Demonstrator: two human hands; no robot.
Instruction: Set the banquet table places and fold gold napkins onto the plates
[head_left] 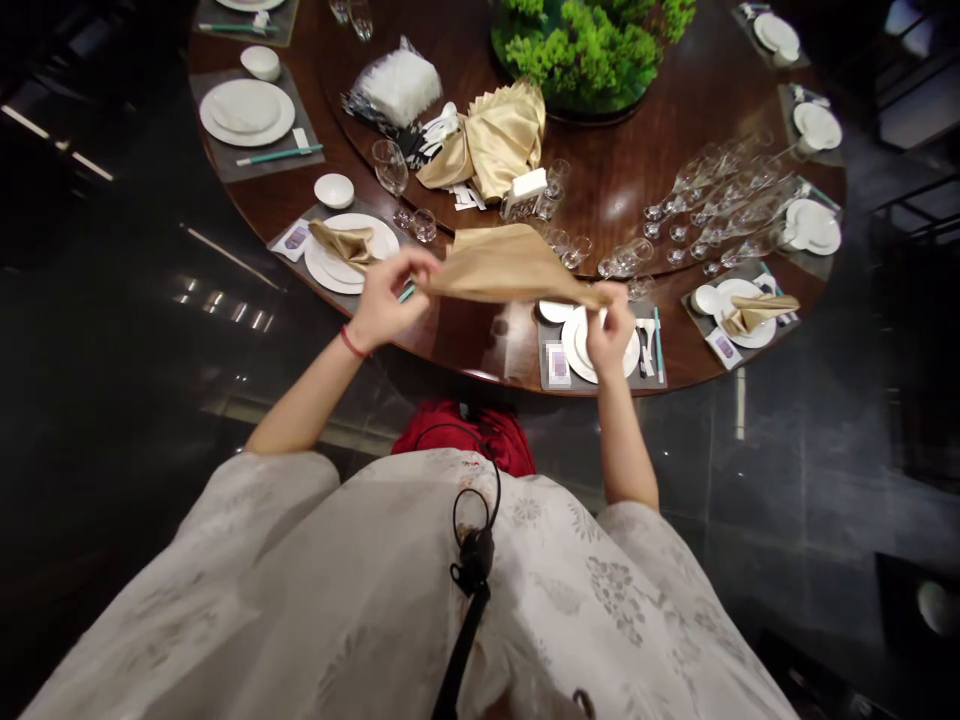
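A gold cloth napkin [506, 265] is stretched flat in the air above the near edge of the round wooden table [637, 180]. My left hand [386, 300] pinches its left corner. My right hand [611, 325] pinches its right corner, just over a white plate [577, 350] on a grey placemat. Both hands are closed on the cloth. A red band circles my left wrist.
Folded gold napkins rest on plates at the left [345, 243] and right [754, 310]. A heap of gold napkins [491, 140], several glasses [712, 200], a plastic bag [397, 85] and a green centrepiece [592, 45] sit further in. A dark floor surrounds the table.
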